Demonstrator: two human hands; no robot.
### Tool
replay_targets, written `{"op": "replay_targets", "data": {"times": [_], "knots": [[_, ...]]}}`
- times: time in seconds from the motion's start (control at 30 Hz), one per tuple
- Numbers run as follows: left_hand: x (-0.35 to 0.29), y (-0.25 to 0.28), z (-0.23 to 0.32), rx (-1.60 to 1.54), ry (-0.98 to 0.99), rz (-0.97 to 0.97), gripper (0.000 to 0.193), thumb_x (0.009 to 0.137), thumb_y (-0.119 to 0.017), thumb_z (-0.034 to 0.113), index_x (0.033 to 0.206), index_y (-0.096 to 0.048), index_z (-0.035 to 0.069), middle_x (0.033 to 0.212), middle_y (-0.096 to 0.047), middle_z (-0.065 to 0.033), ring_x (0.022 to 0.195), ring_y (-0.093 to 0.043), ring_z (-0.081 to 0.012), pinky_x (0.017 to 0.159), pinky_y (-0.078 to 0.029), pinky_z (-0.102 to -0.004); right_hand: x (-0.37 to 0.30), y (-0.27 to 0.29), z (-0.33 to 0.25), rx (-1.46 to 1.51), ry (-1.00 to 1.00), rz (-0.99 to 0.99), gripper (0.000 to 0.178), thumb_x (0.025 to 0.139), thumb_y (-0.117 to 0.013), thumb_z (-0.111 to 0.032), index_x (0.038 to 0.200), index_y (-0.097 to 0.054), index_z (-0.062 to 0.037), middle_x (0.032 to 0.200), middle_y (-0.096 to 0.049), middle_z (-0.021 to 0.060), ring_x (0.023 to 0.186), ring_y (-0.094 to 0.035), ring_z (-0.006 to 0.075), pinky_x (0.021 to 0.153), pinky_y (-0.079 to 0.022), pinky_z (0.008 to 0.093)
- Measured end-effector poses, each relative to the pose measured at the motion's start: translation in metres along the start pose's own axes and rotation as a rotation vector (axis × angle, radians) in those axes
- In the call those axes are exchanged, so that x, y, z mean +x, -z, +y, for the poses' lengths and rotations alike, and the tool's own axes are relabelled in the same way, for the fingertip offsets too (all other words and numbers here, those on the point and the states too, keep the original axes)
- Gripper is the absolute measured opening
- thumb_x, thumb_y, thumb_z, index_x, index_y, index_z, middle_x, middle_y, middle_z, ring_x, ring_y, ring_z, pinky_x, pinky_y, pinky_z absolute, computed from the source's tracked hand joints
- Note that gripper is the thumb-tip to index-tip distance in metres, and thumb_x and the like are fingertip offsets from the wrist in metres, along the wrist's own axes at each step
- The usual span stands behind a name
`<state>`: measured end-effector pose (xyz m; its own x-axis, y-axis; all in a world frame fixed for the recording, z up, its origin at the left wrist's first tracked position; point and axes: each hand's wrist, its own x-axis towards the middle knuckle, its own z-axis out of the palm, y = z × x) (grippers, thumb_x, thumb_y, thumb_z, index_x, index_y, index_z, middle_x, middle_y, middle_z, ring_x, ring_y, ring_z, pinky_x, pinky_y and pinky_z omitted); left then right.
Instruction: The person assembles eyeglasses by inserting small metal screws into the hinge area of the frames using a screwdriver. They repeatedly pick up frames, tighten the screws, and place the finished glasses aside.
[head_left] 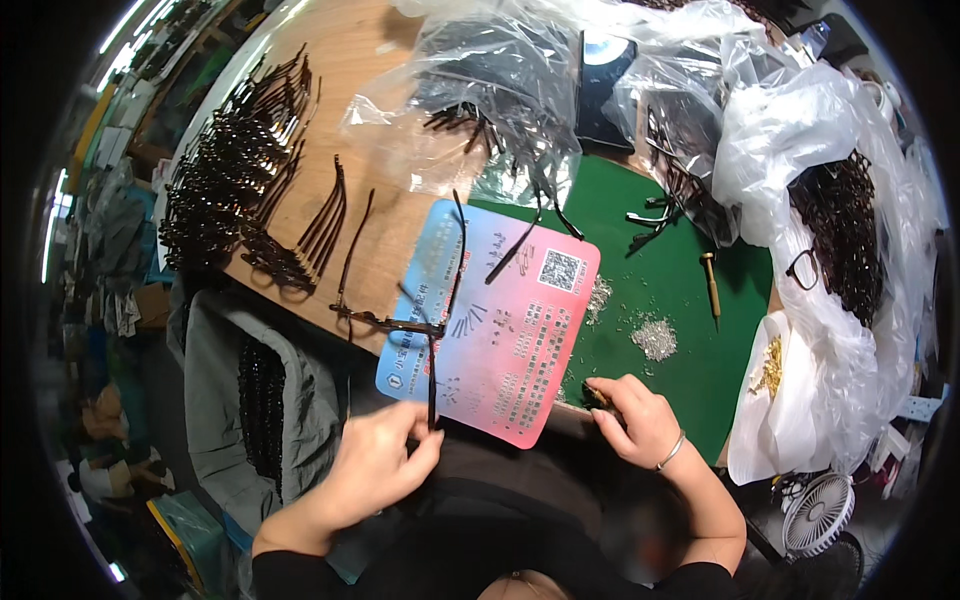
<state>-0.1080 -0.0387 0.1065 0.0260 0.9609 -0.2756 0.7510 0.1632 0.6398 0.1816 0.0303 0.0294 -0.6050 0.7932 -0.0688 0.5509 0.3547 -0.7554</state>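
Observation:
My left hand (385, 455) pinches the lower end of a thin dark eyeglass temple (432, 375), which points upward. Its upper end meets a brown eyeglass frame (385, 322) at the left edge of a blue and pink printed mat (490, 400). My right hand (640, 425) is closed at the table's front edge, its fingertips around a small dark brown and gold thing (596, 396) whose kind I cannot make out. Just beyond it are piles of tiny silvery screws or pins (655, 340). Two loose dark temples (514, 250) rest across the mat's far part.
Stacked brown eyeglass frames (225, 170) cover the table's left. A screwdriver (711, 285) lies on the green mat (620, 190), near more temples (660, 215). Plastic bags (790, 140) line the far and right sides. A grey-lined bin (215, 400) stands left; a small fan (818, 512) lower right.

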Motion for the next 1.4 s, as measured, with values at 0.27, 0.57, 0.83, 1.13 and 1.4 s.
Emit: {"op": "replay_targets", "data": {"times": [0.27, 0.57, 0.83, 1.13, 1.4], "knots": [[0.094, -0.026, -0.039, 0.511, -0.288, 0.441, 0.017, 0.072, -0.064, 0.011, 0.085, -0.055, 0.004, 0.083, -0.056, -0.0121, 0.085, -0.052, -0.0304, 0.08, -0.039, -0.0406, -0.011, -0.005, 0.0, -0.03, 0.042, 0.076, 0.032, 0.08, -0.061, -0.015, 0.11, -0.054, -0.0045, 0.079, -0.055, 0.0096, 0.064, -0.057, 0.0256, 0.056, -0.048, 0.0331], [0.165, -0.062, 0.001, 0.514, -0.334, 0.306, 0.041, 0.077, -0.049, 0.0, 0.117, -0.042, 0.0, 0.083, -0.054, -0.0206, 0.071, -0.059, -0.0398, 0.065, -0.05, -0.0444, -0.008, -0.006, 0.003, -0.058, -0.043, 0.048, 0.028, 0.085, -0.056, -0.023, 0.107, -0.054, -0.0072, 0.088, -0.056, 0.011, 0.071, -0.06, 0.029, 0.062, -0.051, 0.0375], [0.156, -0.056, 0.002, 0.418, -0.254, 0.295, 0.03, 0.084, -0.051, 0.006, 0.112, -0.044, 0.0, 0.096, -0.053, -0.0228, 0.078, -0.058, -0.0421, 0.068, -0.047, -0.046, -0.048, 0.008, 0.017, 0.251, -0.214, 0.155, 0.029, 0.088, -0.054, -0.024, 0.107, -0.053, -0.0026, 0.091, -0.058, 0.0144, 0.085, -0.058, 0.0294, 0.075, -0.047, 0.036], [0.143, -0.055, 0.016, -0.24, -0.274, -0.06, 0.025, 0.08, -0.054, 0.0, 0.105, -0.049, 0.0, 0.07, -0.054, -0.0049, 0.058, -0.051, -0.0142, 0.054, -0.04, -0.0273, -0.075, 0.06, 0.028, 0.238, -0.577, 0.394, 0.02, 0.084, -0.053, -0.017, 0.094, -0.057, -0.0007, 0.093, -0.059, 0.0168, 0.087, -0.06, 0.0291, 0.078, -0.047, 0.0351], [0.102, -0.037, 0.038, -0.936, -0.254, -0.153, 0.025, 0.085, -0.058, 0.003, 0.11, -0.056, -0.002, 0.084, -0.054, 0.0005, 0.07, -0.048, -0.0038, 0.063, -0.041, -0.0173, -0.082, 0.075, 0.106, -0.399, -0.764, 0.773, 0.027, 0.078, -0.065, -0.024, 0.082, -0.055, 0.0008, 0.078, -0.06, 0.0191, 0.075, -0.058, 0.0363, 0.067, -0.045, 0.0418]]}}
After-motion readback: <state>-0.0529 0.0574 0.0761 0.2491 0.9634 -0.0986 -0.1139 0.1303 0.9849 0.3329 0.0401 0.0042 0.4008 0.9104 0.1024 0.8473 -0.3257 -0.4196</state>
